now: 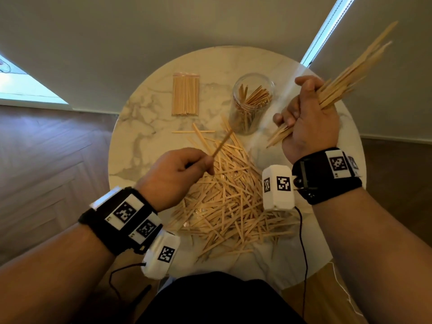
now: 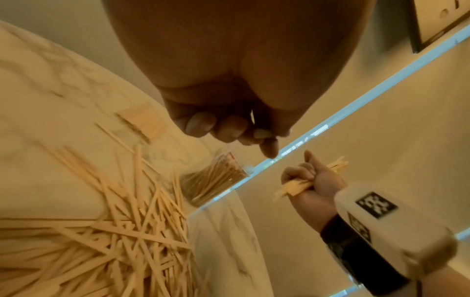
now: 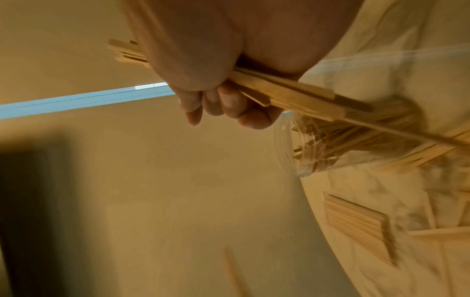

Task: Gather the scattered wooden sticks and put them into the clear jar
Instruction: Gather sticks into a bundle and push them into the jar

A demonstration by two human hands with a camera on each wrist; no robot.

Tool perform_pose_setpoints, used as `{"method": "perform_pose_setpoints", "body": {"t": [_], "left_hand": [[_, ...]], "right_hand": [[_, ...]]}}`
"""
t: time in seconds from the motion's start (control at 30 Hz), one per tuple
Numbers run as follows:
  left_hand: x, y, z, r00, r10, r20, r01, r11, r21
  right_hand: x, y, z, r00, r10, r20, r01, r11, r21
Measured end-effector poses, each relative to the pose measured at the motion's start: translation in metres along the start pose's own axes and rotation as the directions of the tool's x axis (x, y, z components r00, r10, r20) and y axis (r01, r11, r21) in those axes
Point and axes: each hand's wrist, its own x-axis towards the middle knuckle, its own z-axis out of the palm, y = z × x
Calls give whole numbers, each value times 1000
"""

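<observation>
Early-to-middle stage, judging by the counts. The clear jar [image 1: 251,101] stands upright on the far right part of the round marble table [image 1: 140,108], lid off, already partly filled with sticks leaning inside. The right hand [image 1: 308,120] is raised just right of the jar, fingers curled tight around a thick bundle of sticks [image 1: 346,83] that pokes out both ends of the fist, long end angled up and to the far right. Not yet over the jar mouth. The left hand [image 1: 175,174] hovers above the main pile, thumb and fingers pinching 1 single stick [image 1: 223,142] that points toward the jar; the left wrist view is blurred and doesn't show this stick.

Still to do: most of it. The scattered pile [image 1: 229,202] covers the near-middle of the table, dozens of sticks crisscrossed, some strays reaching the near edge, a few lying loose just left of the jar. A neat packet of sticks [image 1: 185,94] lies flat at the far left of the jar, apart from it; cannot tell if it counts as scattered.

Next likely: add the 1 stick to the bundle or drop the bundle in.
</observation>
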Motion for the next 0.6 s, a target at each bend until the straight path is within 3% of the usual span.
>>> {"method": "perform_pose_setpoints", "body": {"t": [0.13,0.23,0.5,0.6], "left_hand": [[12,5,10,991,26,-130,-49,983,-177],[25,23,23,989,101,-111,-118,980,-158],[35,29,39,996,0,-93,-24,967,-255],[35,21,51,983,-168,-80,109,870,-481]], "right_hand": [[-21,10,4,962,195,189,-175,978,-114],[-38,18,13,915,229,331,-168,965,-203],[-41,6,23,919,201,340,-95,948,-304],[-38,1,31,924,139,355,-46,965,-259]]}}
